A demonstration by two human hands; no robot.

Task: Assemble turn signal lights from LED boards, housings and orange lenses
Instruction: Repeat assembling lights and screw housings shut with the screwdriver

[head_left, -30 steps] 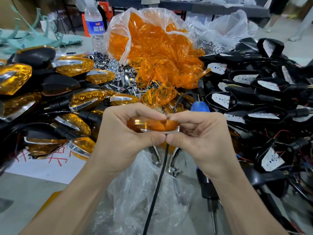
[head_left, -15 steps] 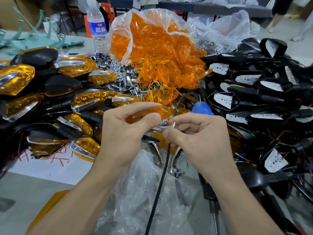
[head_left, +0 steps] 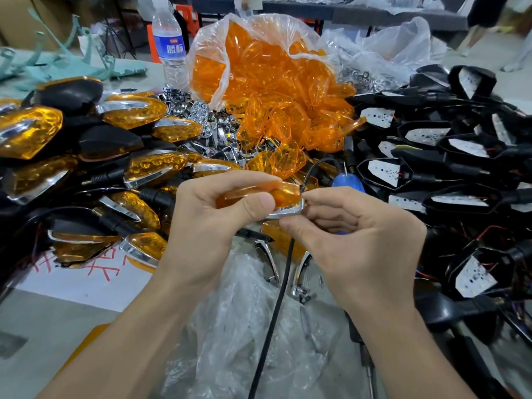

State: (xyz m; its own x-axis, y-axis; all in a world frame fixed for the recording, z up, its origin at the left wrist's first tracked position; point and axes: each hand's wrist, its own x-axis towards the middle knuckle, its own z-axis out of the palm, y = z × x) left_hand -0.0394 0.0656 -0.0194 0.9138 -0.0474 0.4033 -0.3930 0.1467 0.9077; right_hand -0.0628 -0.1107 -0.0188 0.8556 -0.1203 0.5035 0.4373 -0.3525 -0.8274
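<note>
Compared with a second ago, the two thumbs no longer meet under the part. The left hand (head_left: 207, 226) has tilted the translucent orange plastic lens (head_left: 259, 191) so that its right end sits higher. That hand pinches the lens between thumb and curled fingers, wrist bent inward, forearm reaching in from the near left. The right hand (head_left: 354, 243) pinches a thin shiny chrome trim piece (head_left: 288, 213) just under the lens's right end, with its other fingers curled into the palm.

Both parts are held above the grey worktop (head_left: 43, 321), over a crumpled clear plastic sheet (head_left: 244, 326) and a thin black cable (head_left: 276, 298). On the left lies a heap of finished orange-and-chrome turn signal lights (head_left: 135, 110). On the right is a pile of black housings fitted with white LED boards (head_left: 385, 174). Beyond the hands, a clear bag of loose orange lenses (head_left: 259, 67) spills open.
</note>
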